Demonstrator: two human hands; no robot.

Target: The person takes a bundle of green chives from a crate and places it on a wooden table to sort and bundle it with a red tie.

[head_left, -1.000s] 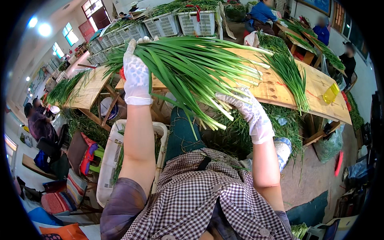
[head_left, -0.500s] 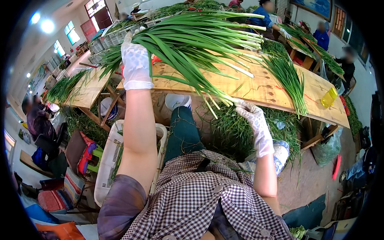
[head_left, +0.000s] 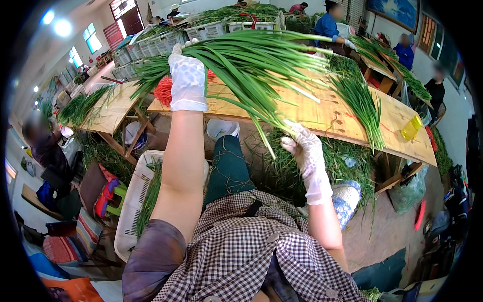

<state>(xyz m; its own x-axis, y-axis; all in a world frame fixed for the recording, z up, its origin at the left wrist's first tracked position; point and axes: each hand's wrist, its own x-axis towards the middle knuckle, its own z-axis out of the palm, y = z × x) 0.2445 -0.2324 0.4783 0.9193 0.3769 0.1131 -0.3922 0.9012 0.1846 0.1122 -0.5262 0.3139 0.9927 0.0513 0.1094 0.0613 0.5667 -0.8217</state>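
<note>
My left hand (head_left: 188, 80), in a thin whitish glove, is closed around a large bunch of garlic chives (head_left: 246, 58). The leaves trail out to the left, and the white stem ends fan to the right above the wooden table (head_left: 322, 113). My right hand (head_left: 307, 153), gloved too, is at the near table edge, its fingers closed on the pale ends of a few stems that hang lower than the rest. A smaller bunch of garlic chives (head_left: 358, 108) lies on the table to the right. Beside my left wrist is a red tangle of ties (head_left: 163, 91).
A yellow container (head_left: 411, 128) stands on the table's right end. Loose greens (head_left: 334, 156) lie heaped under the table, and a white bucket (head_left: 221, 129) is behind my knee. At my left is a white crate (head_left: 126, 216). Several people work farther back.
My left hand and the bunch have moved slightly right and lower in view, exposing more red ties. My right hand has shifted a little left, with the stem ends still at its fingers.
</note>
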